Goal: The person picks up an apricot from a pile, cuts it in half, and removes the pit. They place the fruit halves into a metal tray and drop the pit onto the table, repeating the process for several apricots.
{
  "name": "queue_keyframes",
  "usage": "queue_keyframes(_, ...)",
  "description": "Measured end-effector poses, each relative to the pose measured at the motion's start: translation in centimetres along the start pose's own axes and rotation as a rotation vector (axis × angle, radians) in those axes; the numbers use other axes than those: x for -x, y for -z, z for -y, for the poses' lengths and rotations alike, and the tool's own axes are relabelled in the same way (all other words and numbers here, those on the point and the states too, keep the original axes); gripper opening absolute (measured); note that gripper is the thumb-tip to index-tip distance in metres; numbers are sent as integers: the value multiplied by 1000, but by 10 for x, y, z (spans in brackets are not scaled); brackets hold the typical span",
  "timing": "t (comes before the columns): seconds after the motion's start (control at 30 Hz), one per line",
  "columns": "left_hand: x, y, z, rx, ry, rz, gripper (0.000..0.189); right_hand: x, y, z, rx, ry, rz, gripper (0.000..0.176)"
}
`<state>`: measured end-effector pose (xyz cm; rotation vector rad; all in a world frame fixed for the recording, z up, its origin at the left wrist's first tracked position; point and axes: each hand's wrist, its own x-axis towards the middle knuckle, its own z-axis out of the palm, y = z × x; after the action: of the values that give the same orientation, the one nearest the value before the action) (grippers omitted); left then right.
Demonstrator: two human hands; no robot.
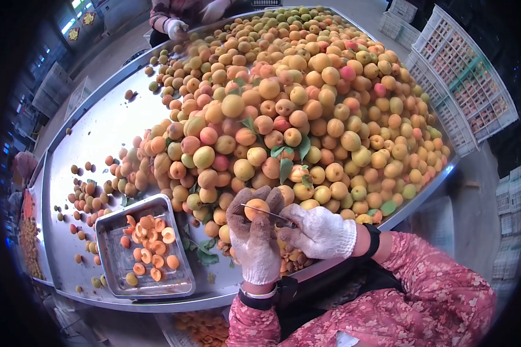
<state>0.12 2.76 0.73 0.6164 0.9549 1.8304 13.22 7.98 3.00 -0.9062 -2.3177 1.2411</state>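
My left hand (255, 237), in a white glove with brown-stained fingers, is closed around a whole-looking apricot (256, 209). In my right hand (317, 231), gloved the same way, is a small knife (266, 211), its thin blade lying across the top of the apricot. Both hands are close together over the table's near edge, beside the big heap of apricots (330, 141). To the left of them stands a metal tray (182, 272) holding several orange apricot halves (146, 255) and a few rounder pieces. The knife's handle is mostly hidden in my right fingers.
The heap covers much of the metal table (98, 136), with loose apricots scattered on its left. Green leaves (207, 254) lie beside the tray. Another person's gloved hand (176, 29) is at the far edge. White plastic crates (466, 75) stand at the right; cut fruit (202, 329) shows below the table.
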Motion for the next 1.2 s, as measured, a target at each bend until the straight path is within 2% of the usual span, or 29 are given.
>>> queue_keyframes(0.13,0,-6,-2,119,-40,-73,52,-2,-7,2,66,55,-64,30)
queue_keyframes(0.27,0,-2,-4,91,-49,-50,52,-4,-11,-3,138,64,-58,29)
queue_keyframes(0.33,1,0,-9,82,14,-9,51,-2,-12,-5,144,92,-59,29)
queue_keyframes(0.37,-3,0,-4,147,14,-9,52,-2,-13,-6,146,54,-77,29)
queue_keyframes(0.4,-3,2,-6,84,41,6,56,-6,-15,-4,139,30,-81,29)
queue_keyframes(0.53,-5,7,-3,61,85,81,48,-9,-9,15,219,-24,-46,31)
queue_keyframes(0.6,-3,8,-4,48,77,49,46,-14,-14,11,184,45,-88,33)
queue_keyframes(0.7,-4,6,-1,474,279,43,60,-12,-13,15,339,38,-77,31)
queue_keyframes(0.73,-2,7,-1,463,301,60,67,-11,-17,9,387,62,-98,33)
queue_keyframes(0.87,-2,-1,-3,506,313,-91,62,-13,-14,1,267,32,-55,36)
queue_keyframes(0.93,-4,2,-3,481,321,-79,58,-15,-9,2,234,1,-6,37)
queue_keyframes(1.0,-3,7,0,346,191,-35,56,-15,-8,6,227,31,-22,38)
queue_keyframes(1.07,-3,4,-5,286,182,-69,57,-15,-10,6,222,59,-38,38)
queue_keyframes(1.2,-4,7,-4,529,335,-80,59,-16,-16,-5,345,126,-50,41)
